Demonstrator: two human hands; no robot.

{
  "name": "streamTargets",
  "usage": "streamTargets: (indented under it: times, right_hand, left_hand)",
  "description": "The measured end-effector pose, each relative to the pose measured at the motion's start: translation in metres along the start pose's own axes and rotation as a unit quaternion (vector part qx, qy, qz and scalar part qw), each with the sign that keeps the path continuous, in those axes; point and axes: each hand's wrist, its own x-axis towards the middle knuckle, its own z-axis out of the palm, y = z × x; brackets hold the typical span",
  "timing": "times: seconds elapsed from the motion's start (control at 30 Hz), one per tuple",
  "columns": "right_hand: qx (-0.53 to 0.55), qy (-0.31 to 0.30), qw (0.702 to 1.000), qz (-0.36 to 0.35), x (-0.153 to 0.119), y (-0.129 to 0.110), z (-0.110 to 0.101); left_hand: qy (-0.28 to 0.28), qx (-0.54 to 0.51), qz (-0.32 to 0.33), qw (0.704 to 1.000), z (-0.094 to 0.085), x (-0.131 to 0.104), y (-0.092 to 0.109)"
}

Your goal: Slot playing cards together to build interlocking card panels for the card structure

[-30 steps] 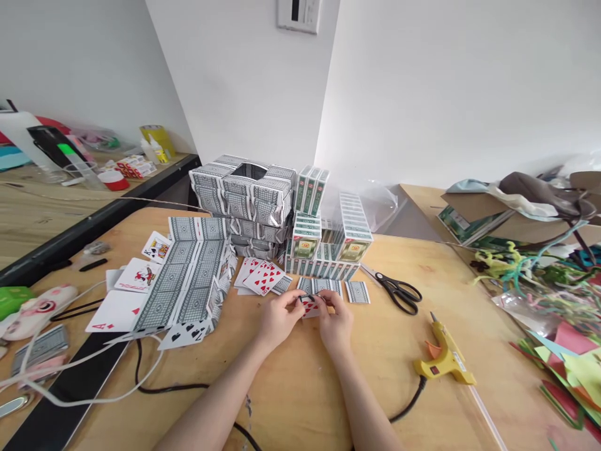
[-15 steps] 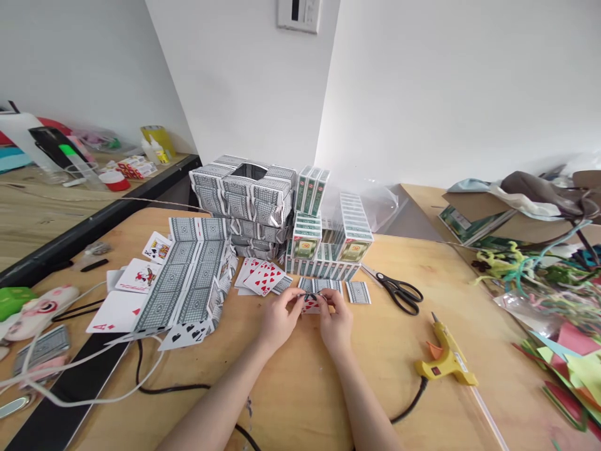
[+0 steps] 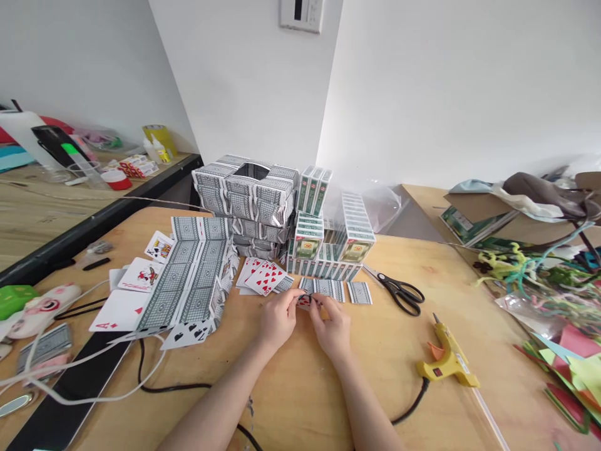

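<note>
Playing card (image 3: pixel 304 300) in the pinch of left hand (image 3: pixel 278 318) and right hand (image 3: pixel 333 326) (both nearly closed)

Bright paper (image 3: pixel 576 360) lay on the right, and behind it was a box (image 3: pixel 483 211) with cloth (image 3: pixel 471 186) on top. On the left were a pen (image 3: pixel 96 264), a red lid (image 3: pixel 116 181) and two bottles (image 3: pixel 161 151).

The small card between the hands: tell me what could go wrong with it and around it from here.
The card, pinched between the left hand and right hand, could crease in the wrong place.
The right forearm might snag the black cord beside it and drag the glue gun.
The three upright boxes could topple if bumped.
</note>
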Motion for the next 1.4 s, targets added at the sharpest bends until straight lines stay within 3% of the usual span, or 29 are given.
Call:
streamTargets:
  times: [0.47,0.67,0.83,1.07,1.4]
  right_hand:
    - [-0.057,-0.018,0.998,0.035,-0.001,0.005,0.001]
    - [0.009,-0.044,0.998,0.039,-0.002,0.003,-0.003]
    - [0.048,-0.04,0.993,0.096,-0.001,0.003,0.0]
    - [0.132,0.025,0.97,0.201,0.003,0.013,0.002]
    - [0.096,0.005,0.978,0.187,0.005,0.007,-0.001]
  left_hand:
    - [0.007,0.013,-0.006,1.0,0.001,-0.001,-0.001]
    - [0.006,0.001,0.0,1.0,0.0,0.001,-0.001]
    - [-0.017,-0.065,-0.017,0.998,-0.002,0.004,0.005]
    - [-0.037,-0.155,-0.071,0.985,0.003,0.005,0.009]
    - [0.019,-0.086,-0.048,0.995,0.0,0.007,0.005]
